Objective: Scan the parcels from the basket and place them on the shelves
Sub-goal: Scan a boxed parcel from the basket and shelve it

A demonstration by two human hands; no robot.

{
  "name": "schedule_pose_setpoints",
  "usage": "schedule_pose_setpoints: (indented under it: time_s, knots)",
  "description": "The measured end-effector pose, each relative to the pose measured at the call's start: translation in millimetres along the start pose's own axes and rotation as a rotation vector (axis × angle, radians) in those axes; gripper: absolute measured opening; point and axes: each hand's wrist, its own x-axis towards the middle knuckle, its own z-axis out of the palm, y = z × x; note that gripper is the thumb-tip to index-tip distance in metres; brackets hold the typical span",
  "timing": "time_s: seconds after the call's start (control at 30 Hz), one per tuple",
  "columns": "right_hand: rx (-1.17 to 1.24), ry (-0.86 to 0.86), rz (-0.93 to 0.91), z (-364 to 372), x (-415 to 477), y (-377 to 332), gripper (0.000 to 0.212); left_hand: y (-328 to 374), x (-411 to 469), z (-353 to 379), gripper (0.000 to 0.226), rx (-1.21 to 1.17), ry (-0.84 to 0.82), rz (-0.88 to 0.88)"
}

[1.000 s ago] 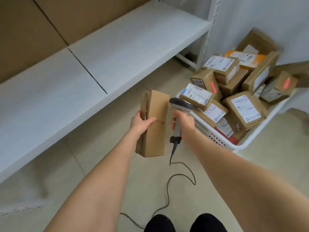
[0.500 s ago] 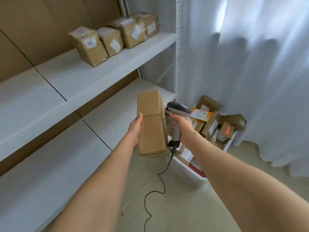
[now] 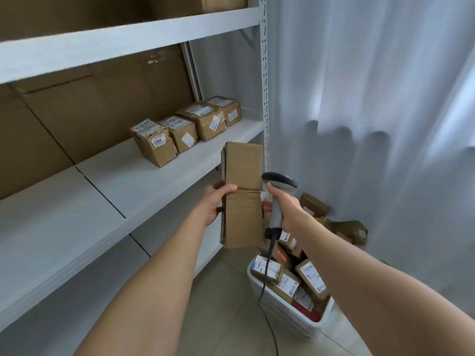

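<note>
Cardboard parcel [image 3: 243, 195] upright, long axis vertical, left hand [image 3: 214, 205] gripping its left edge; right hand [image 3: 284, 206] clenched on barcode scanner [image 3: 277, 199] just right. Middle shelf [image 3: 144, 181] lies up-left, left hand nearer.

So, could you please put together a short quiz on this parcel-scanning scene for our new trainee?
1. True or false: the left hand holds the long parcel upright.
2. What does the right hand grip? A) tape B) scanner C) pen
3. How many parcels stand in the row on the middle shelf?

Key: 1 true; 2 B; 3 four.
</note>
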Motion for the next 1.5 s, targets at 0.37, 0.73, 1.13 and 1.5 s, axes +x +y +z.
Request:
schedule_pose_setpoints:
  time_s: [0.37,0.73,1.13,1.5]
  knots:
    - [0.167,-0.063,0.062,13.1,12.6,-33.8,0.051,39.4,37.3,-10.7,0.084,0.345,-0.319,0.147]
    - [0.267,-0.159,0.091,-0.1,32.8,-38.9,0.043,40.5,46.8,-3.7,0.072,0.244,-0.397,0.002]
    - [0.100,-0.204,-0.054,0.5,47.9,-33.7,0.044,30.7,56.4,13.2,0.057,-0.005,-0.331,-0.370]
    - [0.021,-0.212,-0.047,-4.3,60.2,-30.7,0.056,9.3,62.2,8.9,0.051,0.107,-0.138,-0.234]
